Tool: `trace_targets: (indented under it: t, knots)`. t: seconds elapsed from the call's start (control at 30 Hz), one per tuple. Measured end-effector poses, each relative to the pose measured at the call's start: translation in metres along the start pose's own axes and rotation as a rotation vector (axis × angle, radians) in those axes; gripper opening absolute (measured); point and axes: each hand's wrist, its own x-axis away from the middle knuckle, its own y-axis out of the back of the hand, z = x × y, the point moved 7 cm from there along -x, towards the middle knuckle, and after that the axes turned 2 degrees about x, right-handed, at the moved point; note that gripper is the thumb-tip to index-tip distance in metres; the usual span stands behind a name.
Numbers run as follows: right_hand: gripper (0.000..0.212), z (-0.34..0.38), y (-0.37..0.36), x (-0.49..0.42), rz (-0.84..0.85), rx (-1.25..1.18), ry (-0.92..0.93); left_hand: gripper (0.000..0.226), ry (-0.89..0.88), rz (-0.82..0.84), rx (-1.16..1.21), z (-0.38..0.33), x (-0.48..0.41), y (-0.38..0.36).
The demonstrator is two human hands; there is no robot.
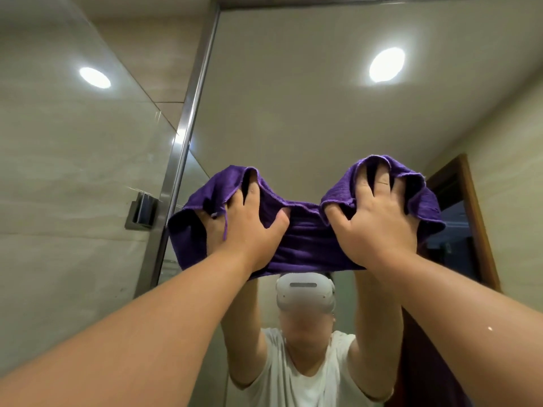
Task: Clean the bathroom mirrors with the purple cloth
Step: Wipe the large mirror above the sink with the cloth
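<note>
A purple cloth [305, 242] is spread flat against the large bathroom mirror [293, 113] at about head height. My left hand [249, 227] presses its left part to the glass with spread fingers, and the cloth's upper edge folds over the fingertips. My right hand [379, 221] presses the right part the same way, its fingertips tucked under a fold. Both arms reach up and forward. The mirror reflects me in a white shirt with a headset below the cloth.
A metal frame [188, 136] borders the mirror on the left, next to a glossy tiled wall [73, 171] with a small metal fitting [142, 212]. The mirror reflects ceiling lights [386, 64] and a brown door frame [482, 224] at the right.
</note>
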Motion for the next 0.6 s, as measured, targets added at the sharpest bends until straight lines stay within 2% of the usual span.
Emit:
trace_targets:
  t: [0.13, 0.23, 0.37, 0.43, 0.6]
  knots:
    - [0.089, 0.011, -0.001, -0.009, 0.005, -0.011, -0.023, 0.09, -0.068, 0.032, -0.012, 0.002, -0.002, 0.002]
    - [0.089, 0.033, -0.004, -0.015, 0.05, -0.013, 0.065, 0.088, -0.01, -0.002, 0.025, 0.015, -0.003, 0.007]
    - [0.086, 0.084, -0.016, 0.007, 0.141, 0.066, 0.487, 0.083, 0.129, -0.081, -0.042, 0.047, 0.009, 0.016]
    - [0.084, 0.097, -0.022, 0.017, 0.171, 0.072, 0.598, 0.081, 0.132, -0.072, -0.069, 0.054, 0.017, 0.016]
    - [0.08, 0.082, -0.021, 0.012, 0.166, 0.02, 0.543, 0.081, 0.144, -0.056, -0.072, 0.05, 0.02, 0.018]
